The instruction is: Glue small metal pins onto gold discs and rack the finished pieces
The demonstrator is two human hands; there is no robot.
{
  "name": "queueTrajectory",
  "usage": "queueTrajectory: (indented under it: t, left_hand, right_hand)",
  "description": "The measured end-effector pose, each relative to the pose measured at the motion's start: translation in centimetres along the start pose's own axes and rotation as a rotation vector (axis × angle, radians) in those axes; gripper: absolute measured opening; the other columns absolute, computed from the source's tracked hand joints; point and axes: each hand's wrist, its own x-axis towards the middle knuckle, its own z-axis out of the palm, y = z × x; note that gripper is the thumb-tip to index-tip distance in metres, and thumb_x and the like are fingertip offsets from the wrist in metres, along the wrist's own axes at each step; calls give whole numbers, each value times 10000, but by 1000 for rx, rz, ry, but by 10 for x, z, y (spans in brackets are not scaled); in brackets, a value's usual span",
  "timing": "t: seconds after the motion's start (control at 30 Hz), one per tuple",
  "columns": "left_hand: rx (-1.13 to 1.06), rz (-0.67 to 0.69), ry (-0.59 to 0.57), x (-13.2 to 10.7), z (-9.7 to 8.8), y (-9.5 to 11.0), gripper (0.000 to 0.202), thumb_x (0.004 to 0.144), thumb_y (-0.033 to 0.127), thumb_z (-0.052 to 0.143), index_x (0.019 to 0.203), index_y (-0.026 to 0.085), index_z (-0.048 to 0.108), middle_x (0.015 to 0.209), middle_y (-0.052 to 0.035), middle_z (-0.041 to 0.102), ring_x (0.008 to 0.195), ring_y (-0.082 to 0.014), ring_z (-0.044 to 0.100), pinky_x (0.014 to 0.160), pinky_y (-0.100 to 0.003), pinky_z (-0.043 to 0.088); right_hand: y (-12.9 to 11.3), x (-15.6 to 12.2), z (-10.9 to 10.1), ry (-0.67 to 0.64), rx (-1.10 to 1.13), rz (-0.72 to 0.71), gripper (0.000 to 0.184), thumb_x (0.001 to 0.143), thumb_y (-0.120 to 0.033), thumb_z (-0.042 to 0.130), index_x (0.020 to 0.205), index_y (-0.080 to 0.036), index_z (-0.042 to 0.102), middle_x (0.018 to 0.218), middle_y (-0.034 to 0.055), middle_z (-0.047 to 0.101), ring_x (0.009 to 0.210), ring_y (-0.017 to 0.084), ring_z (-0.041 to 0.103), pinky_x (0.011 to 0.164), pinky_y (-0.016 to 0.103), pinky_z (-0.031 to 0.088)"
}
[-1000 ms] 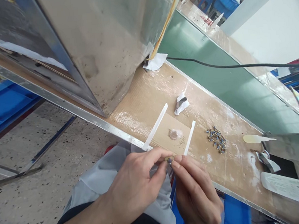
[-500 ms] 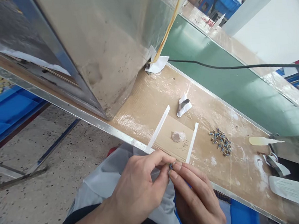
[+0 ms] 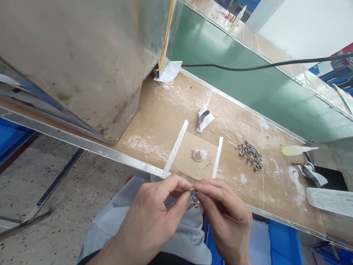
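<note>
My left hand (image 3: 149,217) and my right hand (image 3: 228,212) meet at the table's front edge, fingertips pinched together. Between them is a small blue-and-gold piece (image 3: 194,201) with a yellowish bit at its top; its exact kind is too small to tell. Just beyond my fingers lies a cardboard sheet (image 3: 180,157), with a white tape strip along each side. On it sit a small clear dish (image 3: 199,155) and a scatter of tiny specks (image 3: 209,162). A pile of small blue-and-gold pieces (image 3: 249,155) rests to the right.
A large metal box (image 3: 96,65) stands at the left of the table. Folded white paper with a dark patch (image 3: 204,117) lies behind the cardboard. At right are a yellowish dropper bottle (image 3: 295,150) and a long white packet (image 3: 340,204). A black cable (image 3: 245,67) crosses the green partition (image 3: 218,46).
The view has shifted, so the table sits further left and up. My right fingers have turned and moved back a little, and more of the small blue-and-gold piece shows below the fingertips.
</note>
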Motion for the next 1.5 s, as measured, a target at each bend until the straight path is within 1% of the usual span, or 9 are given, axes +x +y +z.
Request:
queueTrajectory:
  t: [0.23,0.4,0.6,0.93,1.1,1.2,1.3,1.4,1.5]
  left_hand:
    - [143,44,8,-2,6,2,166,1040,151,702,994,307,734,939,119,831,865,-130,779,862,-249,576]
    - [199,103,6,-2,16,6,191,1026,103,668,962,281,693,857,105,763,769,-114,714,707,-230,509]
    - [271,162,6,0,30,10,179,1029,112,643,937,261,682,838,87,746,748,-114,694,697,-239,489]
    - [-87,-220,-285,18,62,5,147,1035,337,737,951,254,824,911,20,857,877,-190,813,813,-264,622]
    - [-130,-326,-514,24,85,-12,276,1000,505,820,1064,241,870,956,-47,889,903,-249,853,819,-296,693]
    - [-42,-353,-575,23,94,-23,374,971,562,858,1223,287,869,1104,-58,914,1027,-282,879,910,-308,708]
    - [57,-348,-579,19,97,-28,424,955,626,844,1225,300,874,1135,-64,911,1065,-301,876,950,-323,707]
    - [128,-337,-571,17,97,-27,435,965,664,794,1194,304,882,1101,-60,909,1052,-303,873,965,-333,702]
    - [184,-286,-567,17,96,-26,403,955,658,793,1157,323,890,1082,-41,910,1039,-293,874,955,-316,694]
  right_hand:
    - [4,-6,-8,-26,129,122,168,1070,-165,806,1124,-310,872,1081,14,841,988,174,803,830,254,641]
    - [9,-11,-15,-34,245,217,155,1079,-189,803,1109,-320,880,1085,25,838,1010,192,793,843,278,630]
    - [14,-19,-23,-9,314,265,122,1082,-226,809,1096,-321,885,1080,25,830,999,190,784,811,270,614]
    - [41,-57,-41,101,304,114,367,1080,-122,760,1314,-389,852,1181,31,780,1045,192,787,907,321,653]
    - [47,-96,-59,216,298,202,258,1062,-181,806,1211,-376,883,1144,28,782,1034,197,786,913,336,665]
    - [77,-140,-87,393,123,439,100,1068,-321,797,1124,-330,879,1222,55,798,1147,242,777,1012,391,654]
    - [135,-193,-122,571,-119,747,238,1065,-477,741,1123,-273,849,1243,94,810,1167,284,775,989,415,657]
    - [205,-233,-146,564,-189,921,281,1030,-484,780,1096,-215,830,1042,87,824,944,267,791,896,418,662]
    - [258,-251,-151,477,-214,1050,281,1065,-456,810,1079,-176,785,995,38,794,894,211,773,887,398,669]
